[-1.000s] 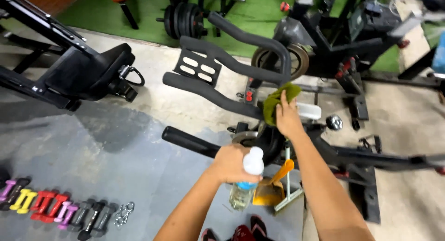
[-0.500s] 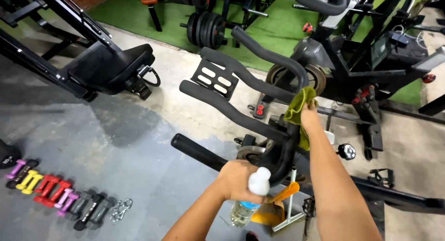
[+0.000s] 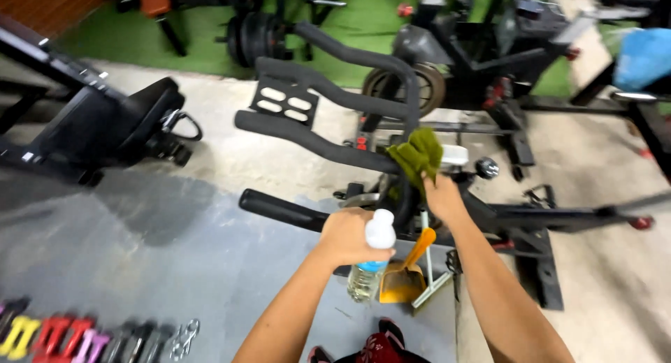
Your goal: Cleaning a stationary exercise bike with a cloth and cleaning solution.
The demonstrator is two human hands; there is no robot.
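My left hand [image 3: 346, 236] grips a clear plastic bottle [image 3: 369, 265] with a white cap, held upright below the black handlebars [image 3: 318, 143] of an exercise bike. My right hand [image 3: 442, 195] holds a green cloth [image 3: 416, 155] pressed against the handlebar bend near the stem. The bars stretch away to the upper left with a slotted black plate [image 3: 283, 103] between them.
An orange dustpan [image 3: 405, 276] sits on the floor below my hands. Coloured small dumbbells [image 3: 66, 335] lie in a row at bottom left. A black machine seat [image 3: 119, 122] stands left, weight plates [image 3: 255, 34] and another bike [image 3: 461, 48] behind on green turf.
My right hand has drawn the green cloth down the handlebar bend toward the stem. The view has shifted, and the bottle hand stays near the bars.
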